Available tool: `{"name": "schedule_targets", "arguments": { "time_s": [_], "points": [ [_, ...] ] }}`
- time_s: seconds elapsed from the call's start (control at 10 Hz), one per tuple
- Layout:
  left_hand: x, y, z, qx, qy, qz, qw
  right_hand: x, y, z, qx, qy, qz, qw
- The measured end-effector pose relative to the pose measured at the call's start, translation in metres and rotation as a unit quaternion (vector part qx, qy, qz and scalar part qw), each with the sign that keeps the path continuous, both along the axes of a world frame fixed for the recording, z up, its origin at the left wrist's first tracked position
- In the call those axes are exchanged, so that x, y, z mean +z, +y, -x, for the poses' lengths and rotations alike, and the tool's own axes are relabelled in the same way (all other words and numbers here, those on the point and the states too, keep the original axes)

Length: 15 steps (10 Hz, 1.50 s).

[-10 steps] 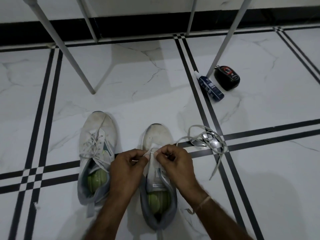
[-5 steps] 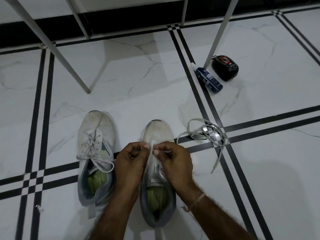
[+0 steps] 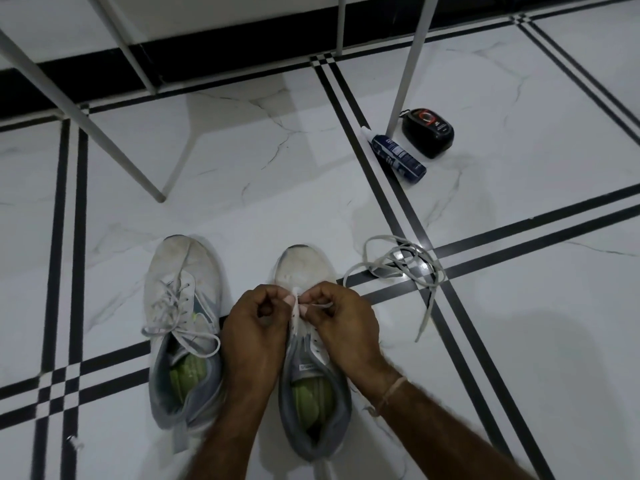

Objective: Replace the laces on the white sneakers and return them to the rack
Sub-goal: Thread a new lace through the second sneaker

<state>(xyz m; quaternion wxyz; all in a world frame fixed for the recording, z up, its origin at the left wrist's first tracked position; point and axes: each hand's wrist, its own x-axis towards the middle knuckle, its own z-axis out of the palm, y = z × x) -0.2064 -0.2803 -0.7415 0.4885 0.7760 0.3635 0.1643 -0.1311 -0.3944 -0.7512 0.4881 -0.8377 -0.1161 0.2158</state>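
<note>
Two white sneakers with green insoles stand side by side on the tiled floor, toes pointing away. The left sneaker (image 3: 181,296) is laced and its bow hangs loose. Over the lowest eyelets of the right sneaker (image 3: 304,268), my left hand (image 3: 258,327) has its fingers curled at the edge of the tongue. My right hand (image 3: 341,323) pinches a thin white lace end there. A loose white lace (image 3: 405,268) lies coiled on the floor just right of that shoe.
Grey metal rack legs (image 3: 114,143) stand on the floor ahead, with another leg (image 3: 408,67) farther right. A blue bottle (image 3: 396,155) lies by that leg, next to a black round case (image 3: 429,131). A black skirting runs along the far wall.
My hands have stayed at the front eyelets of the right sneaker, moving slightly toward each other. The view tilted a little, so everything sits lower and farther left.
</note>
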Motion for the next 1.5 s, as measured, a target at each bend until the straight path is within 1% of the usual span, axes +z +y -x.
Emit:
{"name": "schedule_targets", "arguments": {
  "time_s": [0.1,0.2,0.3,0.4,0.5,0.6,0.7,0.8,0.9,1.0,1.1,1.2,1.3,1.4,1.5],
  "points": [
    [0.01,0.005,-0.006,0.069,-0.004,0.076,0.995,0.001,-0.001,-0.002,0.015,0.0,0.012,1.0],
    [0.034,0.033,-0.016,0.226,-0.141,0.342,0.901,-0.001,-0.002,-0.005,0.021,0.011,0.006,1.0],
    [0.039,0.043,-0.009,0.074,-0.08,0.115,0.987,-0.001,-0.001,-0.007,0.034,0.01,0.011,0.999],
    [0.017,0.028,0.003,-0.178,0.043,-0.144,0.972,-0.002,-0.001,-0.008,0.047,0.0,0.015,0.999],
    [0.008,0.027,0.002,-0.177,0.127,-0.171,0.961,-0.004,-0.002,-0.008,0.046,-0.007,0.013,0.999],
    [0.022,0.028,-0.001,-0.069,0.057,0.026,0.996,-0.004,-0.003,-0.009,0.052,-0.006,0.018,0.998],
    [0.047,0.054,-0.012,0.155,-0.215,0.481,0.836,-0.005,-0.002,-0.01,0.052,-0.003,0.017,0.998],
    [0.057,0.062,-0.007,0.178,-0.213,0.396,0.875,-0.004,-0.001,-0.01,0.052,-0.008,0.022,0.998],
    [0.032,0.037,0.009,-0.096,0.038,-0.034,0.994,-0.003,-0.001,-0.009,0.055,-0.013,0.029,0.998],
    [0.005,0.025,0.011,-0.199,0.094,-0.145,0.965,-0.003,-0.001,-0.009,0.055,-0.021,0.036,0.998],
    [0.021,0.033,-0.006,0.066,-0.086,0.311,0.944,-0.003,-0.001,-0.01,0.061,-0.01,0.03,0.998],
    [0.037,0.043,-0.009,0.207,-0.163,0.447,0.855,-0.004,-0.001,-0.011,0.06,-0.006,0.023,0.998],
    [0.026,0.034,0.007,-0.048,0.062,-0.042,0.996,-0.005,0.0,-0.01,0.064,-0.008,0.022,0.998],
    [0.005,0.017,0.014,-0.154,0.105,-0.135,0.973,-0.006,-0.001,-0.01,0.063,-0.012,0.016,0.998],
    [0.017,0.019,0.005,0.048,-0.039,0.25,0.966,-0.006,-0.002,-0.011,0.07,-0.003,0.002,0.998]
  ]
}}
